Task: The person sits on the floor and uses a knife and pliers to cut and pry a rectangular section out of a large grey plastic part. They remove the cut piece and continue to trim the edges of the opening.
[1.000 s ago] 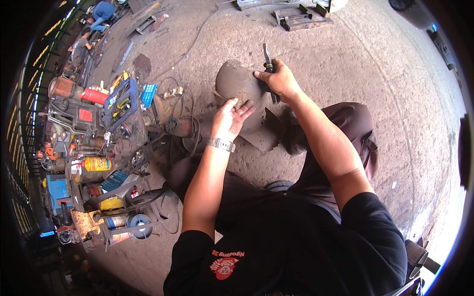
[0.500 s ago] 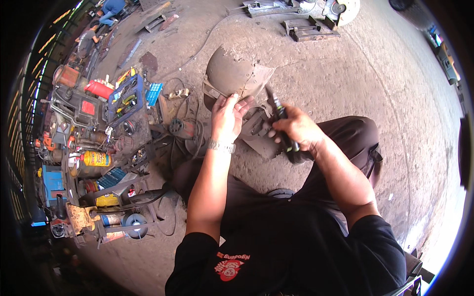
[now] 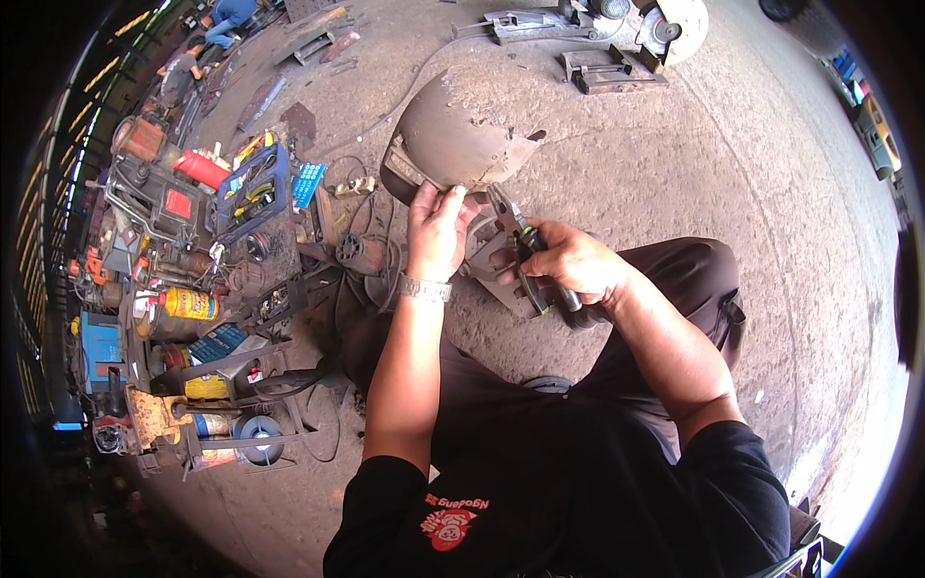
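Observation:
A worn brown welding mask, a curved shell with ragged, broken edges, is held up in front of me. My left hand pinches its near rim between thumb and fingers. In my right hand are pliers with black and green handles. Their jaws are spread apart close to the mask's near edge, just right of my left fingertips; whether they touch it I cannot tell. Below the jaws hangs a greyish piece with cut-outs, partly hidden by the pliers and my fingers. How it joins the mask is unclear.
On my left stand a blue tool case, a welding machine, a yellow bottle and a metal rack. A cut-off saw stands on the concrete floor ahead. Two people crouch far left.
The mask has tilted and shifted slightly left in my left hand. My right hand has brought the pliers left to the mask's near edge, and their jaws now show spread.

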Demonstrator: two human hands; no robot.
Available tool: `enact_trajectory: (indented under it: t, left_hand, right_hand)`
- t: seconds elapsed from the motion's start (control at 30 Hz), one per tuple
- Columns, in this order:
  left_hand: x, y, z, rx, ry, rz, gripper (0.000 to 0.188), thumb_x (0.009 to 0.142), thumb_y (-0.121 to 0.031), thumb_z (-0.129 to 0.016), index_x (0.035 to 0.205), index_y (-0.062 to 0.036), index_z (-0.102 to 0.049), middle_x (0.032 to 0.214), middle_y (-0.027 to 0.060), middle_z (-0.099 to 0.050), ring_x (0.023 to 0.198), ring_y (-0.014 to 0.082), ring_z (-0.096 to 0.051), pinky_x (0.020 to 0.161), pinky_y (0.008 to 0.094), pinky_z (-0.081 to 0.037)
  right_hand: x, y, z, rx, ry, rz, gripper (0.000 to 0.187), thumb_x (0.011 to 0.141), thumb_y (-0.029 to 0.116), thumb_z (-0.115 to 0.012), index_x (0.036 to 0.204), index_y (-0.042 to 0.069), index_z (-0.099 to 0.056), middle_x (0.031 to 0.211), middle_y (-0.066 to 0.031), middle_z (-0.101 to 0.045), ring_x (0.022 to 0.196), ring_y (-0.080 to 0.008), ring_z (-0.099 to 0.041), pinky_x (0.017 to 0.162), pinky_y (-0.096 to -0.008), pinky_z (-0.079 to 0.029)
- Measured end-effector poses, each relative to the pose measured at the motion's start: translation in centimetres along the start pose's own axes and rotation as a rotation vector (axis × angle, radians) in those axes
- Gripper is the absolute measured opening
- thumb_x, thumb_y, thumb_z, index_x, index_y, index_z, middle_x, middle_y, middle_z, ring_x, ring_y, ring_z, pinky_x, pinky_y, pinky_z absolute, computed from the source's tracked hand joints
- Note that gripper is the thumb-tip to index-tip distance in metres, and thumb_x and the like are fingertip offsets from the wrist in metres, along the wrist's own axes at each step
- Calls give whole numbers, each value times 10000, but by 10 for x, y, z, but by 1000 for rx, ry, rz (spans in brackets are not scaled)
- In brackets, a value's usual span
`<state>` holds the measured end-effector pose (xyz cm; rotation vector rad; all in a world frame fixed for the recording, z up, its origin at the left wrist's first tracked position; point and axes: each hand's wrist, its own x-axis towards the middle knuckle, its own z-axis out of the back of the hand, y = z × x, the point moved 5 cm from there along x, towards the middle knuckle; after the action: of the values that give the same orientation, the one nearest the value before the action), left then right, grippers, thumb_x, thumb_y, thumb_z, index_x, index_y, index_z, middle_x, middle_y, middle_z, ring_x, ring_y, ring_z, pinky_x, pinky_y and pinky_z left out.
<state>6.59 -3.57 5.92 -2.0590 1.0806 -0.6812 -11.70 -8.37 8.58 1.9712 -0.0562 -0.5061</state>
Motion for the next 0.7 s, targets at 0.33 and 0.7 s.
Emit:
enact_trajectory:
  t: [0.33,0.7]
  left_hand:
    - [0,0,1,112,26,-22,253,1031,-15,-510,1273,-47,-577,1187,96,-678,1046,219,-687,949,418,-562]
    - [-3,-3,-4,198,-54,-32,248,1021,16,-506,1258,-15,-572,1174,93,-670,1026,186,-679,936,380,-575]
  right_hand:
    - [1,3,1,-181,-85,8,501,952,9,-568,1439,13,-453,1060,-117,-693,894,-163,-698,742,-297,-582]
    - [9,5,10,-999,-368,211,442,991,164,-609,1367,-21,-465,877,-228,-699,847,-393,-716,772,-482,-554]
